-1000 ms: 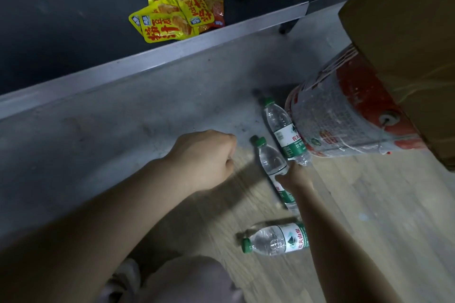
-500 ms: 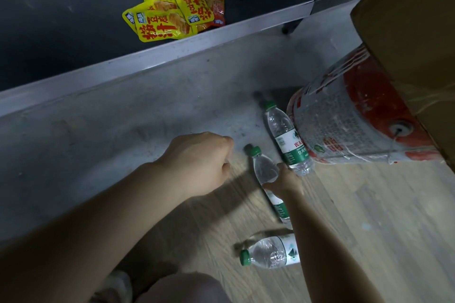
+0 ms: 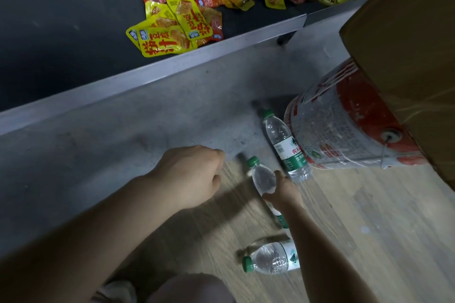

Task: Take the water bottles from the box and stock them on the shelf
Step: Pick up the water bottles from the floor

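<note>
Three clear water bottles with green caps lie on the wooden floor. My right hand [image 3: 283, 193] grips the middle bottle [image 3: 262, 177] around its body, cap pointing away from me. A second bottle [image 3: 285, 145] lies against a red and white bucket. The third bottle [image 3: 270, 258] lies nearest me, cap to the left. My left hand [image 3: 194, 174] hovers as a closed fist above the grey shelf base, holding nothing. The brown cardboard box [image 3: 406, 44] fills the upper right.
The red and white bucket [image 3: 344, 130] lies on its side under the box. A dark shelf [image 3: 61, 19] above the grey base [image 3: 123, 118] holds several yellow and red snack packets [image 3: 172, 24]. My knee [image 3: 192, 288] shows at the bottom edge.
My right hand has slid up the middle bottle toward its neck and closed around it. The view shifted slightly; the left fist stayed roughly in place.
</note>
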Demonstrator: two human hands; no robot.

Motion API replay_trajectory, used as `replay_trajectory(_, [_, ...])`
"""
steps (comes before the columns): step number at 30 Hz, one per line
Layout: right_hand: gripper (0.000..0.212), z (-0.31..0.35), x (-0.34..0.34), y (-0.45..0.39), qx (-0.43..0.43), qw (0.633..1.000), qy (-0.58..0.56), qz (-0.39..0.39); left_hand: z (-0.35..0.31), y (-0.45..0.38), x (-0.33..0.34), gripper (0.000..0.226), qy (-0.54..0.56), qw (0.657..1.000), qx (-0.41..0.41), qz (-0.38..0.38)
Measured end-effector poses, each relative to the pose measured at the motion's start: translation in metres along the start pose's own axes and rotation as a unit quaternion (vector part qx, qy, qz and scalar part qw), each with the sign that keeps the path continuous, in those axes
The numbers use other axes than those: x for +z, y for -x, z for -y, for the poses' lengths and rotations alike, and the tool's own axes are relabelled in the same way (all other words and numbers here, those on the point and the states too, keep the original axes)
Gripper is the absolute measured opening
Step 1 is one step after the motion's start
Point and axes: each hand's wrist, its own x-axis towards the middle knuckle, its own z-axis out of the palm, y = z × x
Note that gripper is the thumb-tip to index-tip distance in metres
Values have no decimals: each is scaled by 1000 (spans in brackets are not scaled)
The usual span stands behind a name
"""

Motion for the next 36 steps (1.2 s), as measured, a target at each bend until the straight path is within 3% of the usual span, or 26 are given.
replay_trajectory(9, [79, 14, -46, 44, -4, 999, -47, -15, -5, 31, -47, 24, 4, 1000, -10, 8])
replay_trajectory(23, [65, 71, -185, 171, -118, 973, -176, -88, -26, 119, -169, 22, 50, 997, -58, 21])
replay_trajectory(30, [61, 103, -272, 263, -175, 942, -263, -112, -48, 181, -237, 53, 68, 993, -92, 12])
replay_trajectory(36, [60, 129, -339, 333, -211, 907, -349, -106, -69, 229, -289, 61, 69, 990, -121, 13])
